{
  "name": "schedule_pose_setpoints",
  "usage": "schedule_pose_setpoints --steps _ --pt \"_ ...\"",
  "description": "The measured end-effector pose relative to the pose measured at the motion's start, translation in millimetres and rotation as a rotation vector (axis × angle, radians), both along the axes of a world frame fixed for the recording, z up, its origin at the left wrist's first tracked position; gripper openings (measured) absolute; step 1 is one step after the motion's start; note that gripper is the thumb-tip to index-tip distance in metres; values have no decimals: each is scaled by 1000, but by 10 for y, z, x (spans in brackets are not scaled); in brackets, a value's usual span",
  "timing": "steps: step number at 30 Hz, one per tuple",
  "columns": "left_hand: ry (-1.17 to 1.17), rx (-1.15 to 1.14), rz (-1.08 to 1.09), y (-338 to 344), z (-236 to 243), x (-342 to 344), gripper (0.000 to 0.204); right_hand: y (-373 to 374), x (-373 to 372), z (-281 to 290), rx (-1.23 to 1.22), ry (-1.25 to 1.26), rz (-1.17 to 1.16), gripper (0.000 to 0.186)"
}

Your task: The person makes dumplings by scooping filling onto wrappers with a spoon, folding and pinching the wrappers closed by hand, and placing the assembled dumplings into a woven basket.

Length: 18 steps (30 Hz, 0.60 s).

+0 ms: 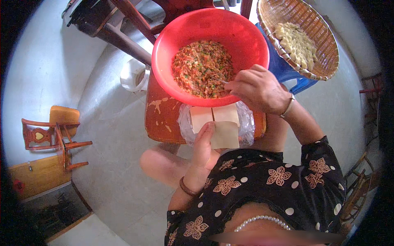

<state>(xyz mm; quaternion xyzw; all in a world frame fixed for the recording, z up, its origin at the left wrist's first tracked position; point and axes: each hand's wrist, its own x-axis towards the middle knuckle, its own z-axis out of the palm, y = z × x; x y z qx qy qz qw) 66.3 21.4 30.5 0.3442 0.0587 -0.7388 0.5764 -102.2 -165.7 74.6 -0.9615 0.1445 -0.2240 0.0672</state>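
Note:
My left hand [202,148] holds a square wonton wrapper [225,136] by its edge, thumb on top. Over the right rim of a red basin [165,43], my right hand [259,88] is closed around a thin metal utensil [224,82]. Its far end reaches the chopped orange-and-green filling [201,67], and the fingers hide its kind. Just below the basin, two stacks of pale square wrappers [201,116] lie side by side on a clear plastic bag [247,125]. The held wrapper partly covers them.
Basin and bag rest on a worn wooden chair seat [158,123]. At the far right, a woven basket [328,67] with folded wontons [297,45] sits on a blue plastic stool [303,85]. A white bucket [133,76] stands left of the seat; a small wooden chair [61,135] is further left.

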Motion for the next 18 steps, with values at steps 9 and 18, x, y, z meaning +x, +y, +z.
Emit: schedule_pose_setpoints --steps 9,18 --pt "-158 -46 -5 2 -26 -28 31 -79 100 -93 120 -176 -64 30" --pt "-151 -40 67 24 -65 56 34 -62 182 -166 65 -148 79 35"
